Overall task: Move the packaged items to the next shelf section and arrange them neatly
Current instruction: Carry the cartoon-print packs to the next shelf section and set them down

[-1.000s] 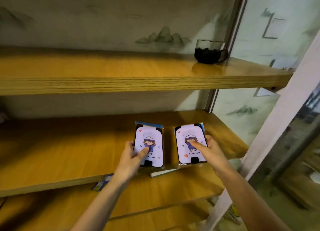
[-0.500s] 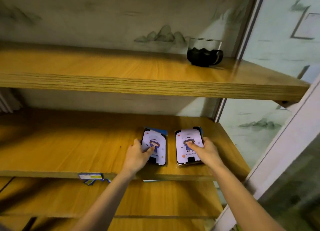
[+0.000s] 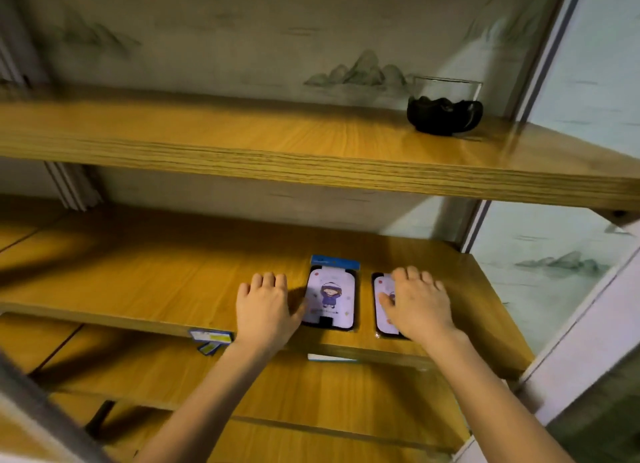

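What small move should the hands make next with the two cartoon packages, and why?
Probably the right hand should nudge the right cartoon-printed package slightly backward. It lies flat on the wooden middle shelf beside the left cartoon-printed package, but its front edge appears slightly nearer the shelf edge. The left hand rests open beside the left package and could steady it.

Two flat packages with a cartoon figure lie side by side, apart, on the middle shelf (image 3: 173, 275): the left package (image 3: 330, 298) fully shown, the right package (image 3: 381, 310) partly covered.
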Motion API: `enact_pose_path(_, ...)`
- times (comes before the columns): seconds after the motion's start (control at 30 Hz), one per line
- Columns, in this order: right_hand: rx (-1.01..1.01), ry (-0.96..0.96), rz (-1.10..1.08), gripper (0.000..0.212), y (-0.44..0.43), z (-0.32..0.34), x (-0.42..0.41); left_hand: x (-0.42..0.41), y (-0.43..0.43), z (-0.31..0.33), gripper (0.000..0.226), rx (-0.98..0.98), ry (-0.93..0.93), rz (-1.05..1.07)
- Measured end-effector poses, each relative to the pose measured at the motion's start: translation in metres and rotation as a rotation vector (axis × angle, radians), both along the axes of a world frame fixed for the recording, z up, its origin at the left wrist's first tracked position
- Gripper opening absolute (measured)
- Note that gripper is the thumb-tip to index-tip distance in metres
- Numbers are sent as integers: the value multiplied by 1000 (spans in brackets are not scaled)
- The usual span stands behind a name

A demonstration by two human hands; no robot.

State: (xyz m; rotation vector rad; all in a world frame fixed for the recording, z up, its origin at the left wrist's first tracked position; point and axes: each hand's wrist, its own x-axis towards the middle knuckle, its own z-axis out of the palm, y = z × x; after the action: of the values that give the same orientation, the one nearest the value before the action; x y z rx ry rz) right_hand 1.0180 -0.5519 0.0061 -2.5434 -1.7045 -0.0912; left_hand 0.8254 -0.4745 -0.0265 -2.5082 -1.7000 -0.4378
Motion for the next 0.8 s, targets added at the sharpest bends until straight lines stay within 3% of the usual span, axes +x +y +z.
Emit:
enact_pose_path(0.37, 72, 98, 719, 43, 51, 24, -170, -177, -20, 25, 41, 107, 105, 285)
enact_pose_path(0.53, 46, 162, 868, 45, 64, 25, -254, -255, -32, 29, 33, 135, 85, 385)
enact_pose_path(0.8, 21, 189, 978, 46, 79, 19, -401, -388, -32, 28, 39, 101, 85, 511)
